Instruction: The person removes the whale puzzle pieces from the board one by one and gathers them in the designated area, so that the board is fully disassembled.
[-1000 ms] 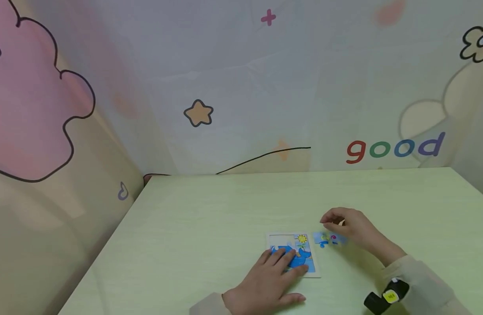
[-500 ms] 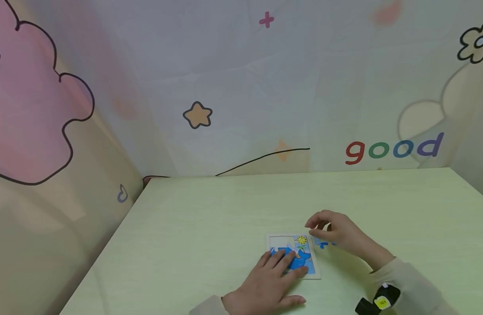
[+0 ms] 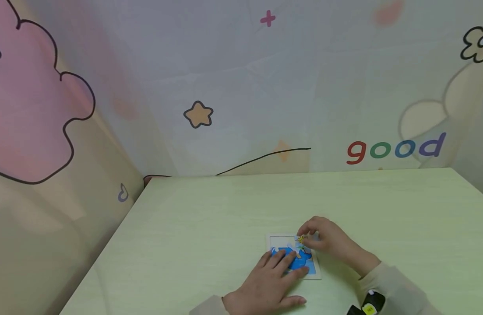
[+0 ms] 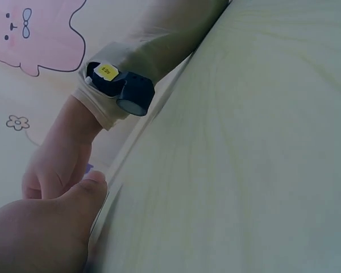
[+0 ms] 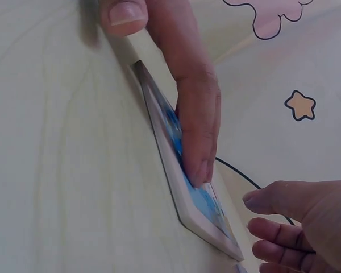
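Observation:
A small jigsaw puzzle (image 3: 310,264) with a blue sea-animal picture lies in a pale tray; the tray's upper-left part shows bare. My left hand (image 3: 261,280) rests flat across its near left part, fingers spread, hiding some of the picture. My right hand (image 3: 329,238) is at the tray's far right corner, its thumb and fingertips by the yellow sun piece (image 3: 301,239). In the right wrist view, the right hand (image 5: 315,222) has bent fingers and a gap before the thumb, with no piece visible between them. It covers the loose pieces to the tray's right in the head view.
The pale green table (image 3: 186,227) extends around the tray, up to a patterned cloth wall (image 3: 241,87) at the back. A black wrist camera (image 3: 373,302) sits on the right sleeve. Part of a purple-blue piece (image 5: 240,268) peeks out beside the tray's end.
My right hand has moved left and down, from above the loose puzzle pieces to the sun piece in the tray's corner. The left hand has stayed on the puzzle.

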A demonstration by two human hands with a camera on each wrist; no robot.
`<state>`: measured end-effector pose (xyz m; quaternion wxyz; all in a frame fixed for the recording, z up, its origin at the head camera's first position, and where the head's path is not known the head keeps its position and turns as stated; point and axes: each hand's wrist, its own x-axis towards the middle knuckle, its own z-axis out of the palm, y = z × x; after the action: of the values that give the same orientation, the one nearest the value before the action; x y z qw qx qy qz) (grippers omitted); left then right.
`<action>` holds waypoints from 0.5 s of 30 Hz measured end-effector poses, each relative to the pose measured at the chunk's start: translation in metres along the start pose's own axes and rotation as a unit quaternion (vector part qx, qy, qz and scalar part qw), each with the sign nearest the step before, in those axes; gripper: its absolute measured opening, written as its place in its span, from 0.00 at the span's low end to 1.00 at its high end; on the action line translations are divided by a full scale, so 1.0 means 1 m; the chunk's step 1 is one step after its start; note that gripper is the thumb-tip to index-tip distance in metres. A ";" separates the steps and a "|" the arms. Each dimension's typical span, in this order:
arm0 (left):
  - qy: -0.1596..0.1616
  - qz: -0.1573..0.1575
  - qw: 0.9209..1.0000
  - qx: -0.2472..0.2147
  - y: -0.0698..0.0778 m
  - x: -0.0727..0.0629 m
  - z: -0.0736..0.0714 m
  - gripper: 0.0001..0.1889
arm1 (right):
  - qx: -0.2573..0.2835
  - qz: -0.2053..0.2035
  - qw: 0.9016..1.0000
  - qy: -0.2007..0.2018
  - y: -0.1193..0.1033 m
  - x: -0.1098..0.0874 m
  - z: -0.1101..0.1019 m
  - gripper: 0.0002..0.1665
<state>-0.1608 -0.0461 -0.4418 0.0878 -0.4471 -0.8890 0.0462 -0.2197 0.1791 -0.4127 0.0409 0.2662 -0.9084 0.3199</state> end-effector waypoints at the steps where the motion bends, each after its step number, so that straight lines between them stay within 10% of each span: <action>1: -0.001 0.000 1.000 0.000 0.000 0.000 0.000 0.31 | -0.007 0.000 1.000 0.002 -0.001 0.000 0.002 0.06; 15: -0.009 0.008 1.000 0.007 0.000 0.000 -0.003 0.31 | -0.092 0.006 0.996 0.011 -0.004 -0.001 0.015 0.06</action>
<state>-0.1605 -0.0463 -0.4388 0.0825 -0.4535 -0.8856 0.0575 -0.2154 0.1677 -0.4220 0.0735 0.2526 -0.9349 0.2384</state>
